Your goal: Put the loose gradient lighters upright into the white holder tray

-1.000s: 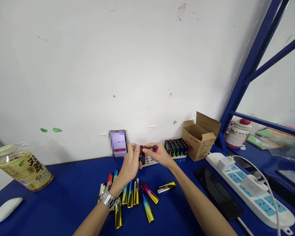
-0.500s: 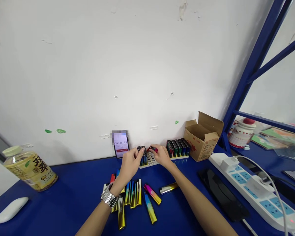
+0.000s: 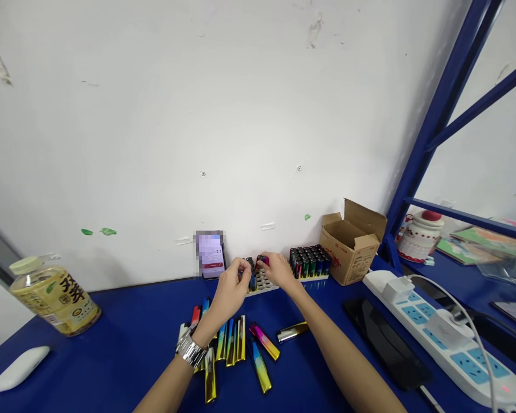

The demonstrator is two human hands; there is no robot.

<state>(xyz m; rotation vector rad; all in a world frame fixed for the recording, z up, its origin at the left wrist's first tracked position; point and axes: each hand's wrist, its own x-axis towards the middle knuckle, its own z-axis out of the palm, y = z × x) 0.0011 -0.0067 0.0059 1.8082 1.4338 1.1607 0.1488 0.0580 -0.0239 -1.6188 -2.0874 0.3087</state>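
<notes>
My right hand [image 3: 279, 271] pinches a red and pink lighter [image 3: 263, 261] upright at a white slotted tray [image 3: 264, 282] near the wall. My left hand [image 3: 231, 287], with a metal watch on its wrist, rests against the tray's left end, its fingers curled around the lighters standing there. Several loose metallic lighters [image 3: 236, 344] in gold, blue and pink lie on the blue table just in front of my arms. A second tray filled with upright lighters [image 3: 308, 261] stands to the right.
A phone [image 3: 210, 257] leans on the wall behind the trays. An open cardboard box [image 3: 351, 241] sits right of them. A white power strip [image 3: 442, 330] and a black phone [image 3: 387, 341] lie at right. A tea bottle [image 3: 54, 295] and a white mouse [image 3: 17, 368] are at left.
My right hand has lowered the red lighter from in front of me down to the tray. My left hand came down with it to the tray's left end.
</notes>
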